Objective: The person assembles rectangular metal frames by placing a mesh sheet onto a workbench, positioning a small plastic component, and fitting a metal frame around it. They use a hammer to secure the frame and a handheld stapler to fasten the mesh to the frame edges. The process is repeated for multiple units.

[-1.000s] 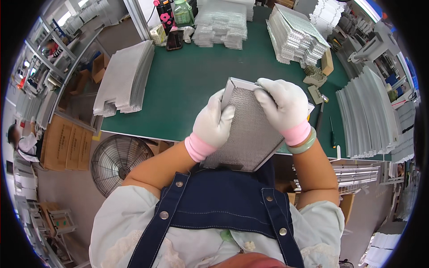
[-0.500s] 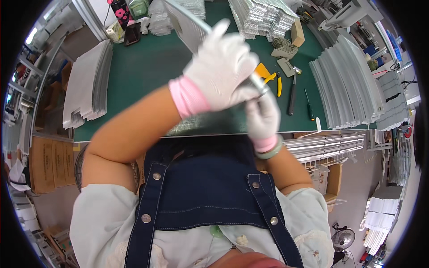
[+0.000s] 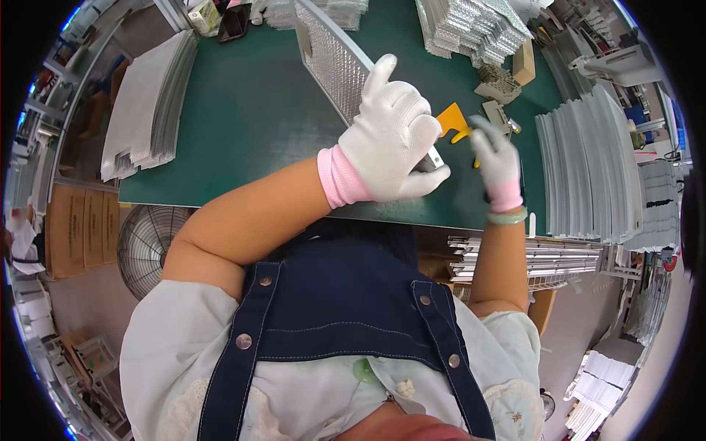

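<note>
My left hand (image 3: 393, 140), in a white glove with a pink cuff, is closed around the edge of a thin silvery panel (image 3: 331, 70) with a textured mesh face. The panel stands on edge and slants away to the far left; the hand covers part of its near end. To the right, my gloved right hand (image 3: 498, 156) hovers over the tools, its fingers stretched out and somewhat blurred. Yellow-handled pliers (image 3: 461, 136) are by its fingertips, beside an orange flat piece (image 3: 451, 117). A hammer head (image 3: 514, 126) shows past the hand, which hides most of the handle.
A green table (image 3: 243, 110) carries stacked pale panels (image 3: 143, 106) at left and more panels (image 3: 585, 169) at right. Silvery sheets (image 3: 471, 29), a wooden block (image 3: 523, 62) and greenish metal parts (image 3: 498, 84) lie at the back. A phone (image 3: 234, 22) rests far left.
My right hand has left the panel's near end and moved right to the tools. The left hand still holds the panel, whose mesh face is now turned more into view.
</note>
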Available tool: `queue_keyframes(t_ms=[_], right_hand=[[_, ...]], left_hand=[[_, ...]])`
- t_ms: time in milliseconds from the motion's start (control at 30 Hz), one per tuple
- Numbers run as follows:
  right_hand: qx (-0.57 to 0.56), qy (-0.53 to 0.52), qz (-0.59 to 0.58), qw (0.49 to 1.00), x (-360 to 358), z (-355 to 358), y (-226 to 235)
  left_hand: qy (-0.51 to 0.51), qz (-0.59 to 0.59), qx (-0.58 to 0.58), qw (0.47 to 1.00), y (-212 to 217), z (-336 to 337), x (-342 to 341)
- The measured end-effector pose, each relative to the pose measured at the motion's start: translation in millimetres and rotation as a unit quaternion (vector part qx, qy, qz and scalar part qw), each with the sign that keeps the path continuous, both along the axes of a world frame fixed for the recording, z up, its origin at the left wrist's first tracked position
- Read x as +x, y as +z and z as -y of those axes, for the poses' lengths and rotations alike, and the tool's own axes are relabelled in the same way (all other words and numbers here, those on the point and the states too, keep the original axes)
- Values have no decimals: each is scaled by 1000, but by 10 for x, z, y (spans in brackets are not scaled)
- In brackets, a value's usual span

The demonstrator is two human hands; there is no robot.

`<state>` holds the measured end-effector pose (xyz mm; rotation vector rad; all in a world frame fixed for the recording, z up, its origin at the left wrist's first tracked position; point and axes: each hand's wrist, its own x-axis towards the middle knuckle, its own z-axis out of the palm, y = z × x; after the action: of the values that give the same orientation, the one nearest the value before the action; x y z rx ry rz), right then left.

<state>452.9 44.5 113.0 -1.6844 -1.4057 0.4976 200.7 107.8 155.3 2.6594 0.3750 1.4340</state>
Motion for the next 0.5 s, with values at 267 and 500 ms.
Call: queue_keyframes(t_ms=[267,500], right_hand=[[-248,-311,234,887,1138,-99,-765],[83,-187,-146,968,358,492,-25]], left_hand=[[-60,9,2,998,-10,-58,85],[-35,-33,4,999,-11,-33,20]])
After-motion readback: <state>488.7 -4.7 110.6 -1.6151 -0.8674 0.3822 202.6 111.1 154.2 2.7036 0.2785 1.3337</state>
